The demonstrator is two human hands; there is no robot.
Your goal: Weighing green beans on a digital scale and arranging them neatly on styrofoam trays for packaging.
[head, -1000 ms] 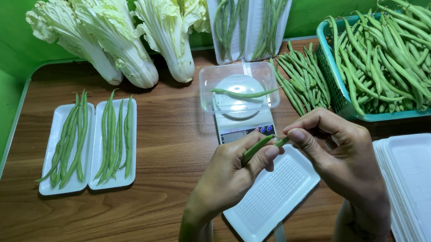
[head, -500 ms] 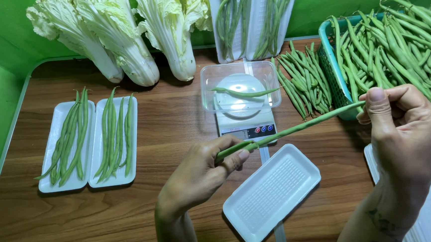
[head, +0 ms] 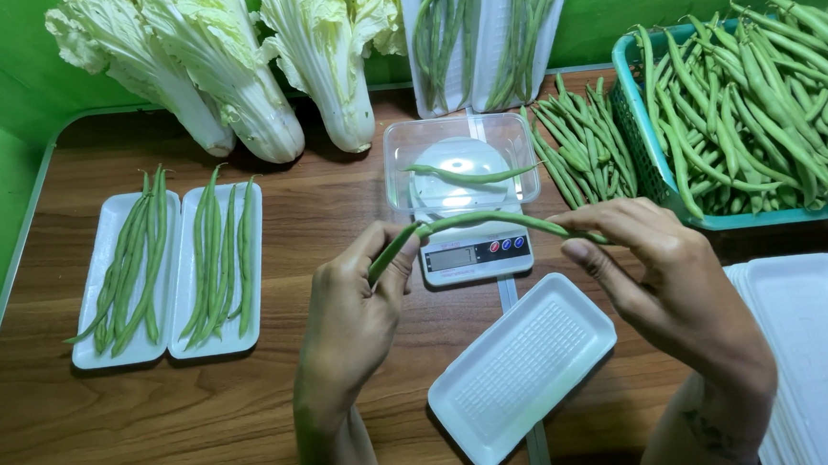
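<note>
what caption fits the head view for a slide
Both hands, left and right, bend a long green bean above a scale.

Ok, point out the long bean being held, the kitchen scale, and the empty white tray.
long bean (head: 476, 220), head view, middle of pod.
kitchen scale (head: 473, 255), head view, display panel.
empty white tray (head: 523, 369), head view, ribbed floor.

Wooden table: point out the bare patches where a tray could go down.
Bare wood lies in front of the two filled trays, left of the left hand. A smaller strip runs between those trays and the scale. The right side is crowded: basket, loose beans, stacked trays.
</note>
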